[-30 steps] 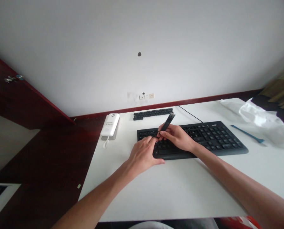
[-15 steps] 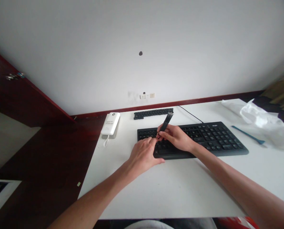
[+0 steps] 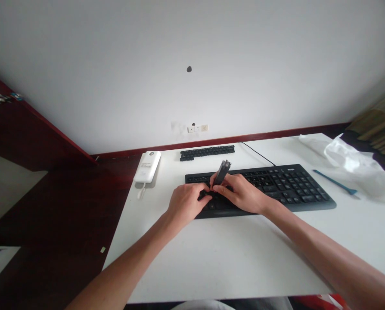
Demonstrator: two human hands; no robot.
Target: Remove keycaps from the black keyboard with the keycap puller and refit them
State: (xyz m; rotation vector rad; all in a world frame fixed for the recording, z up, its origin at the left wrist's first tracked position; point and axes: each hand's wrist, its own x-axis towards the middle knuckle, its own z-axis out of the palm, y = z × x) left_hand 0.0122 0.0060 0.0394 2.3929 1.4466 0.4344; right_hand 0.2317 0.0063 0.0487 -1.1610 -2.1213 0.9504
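Observation:
A black keyboard (image 3: 296, 187) lies on the white table under both hands. My right hand (image 3: 239, 189) is closed round a dark, slim tool (image 3: 222, 172) with a split upper end. It holds the tool steeply tilted over the left part of the keyboard; the lower tip is hidden by fingers. At the keyboard's left end, my left hand (image 3: 187, 198) curls its thumb and forefinger towards each other beside that tip. What they pinch, if anything, is too small to make out.
Behind the keyboard lies a row of loose black keycaps (image 3: 208, 151). A white power bank (image 3: 148, 167) with a strap sits at the table's left edge. To the right are a blue pry tool (image 3: 334, 181) and a crumpled white plastic bag (image 3: 350, 157). The keyboard cable (image 3: 259, 153) runs backwards.
My left hand has moved slightly left, and its thumb has drawn in towards the forefinger. The tool in my right hand has shifted a little left and turned.

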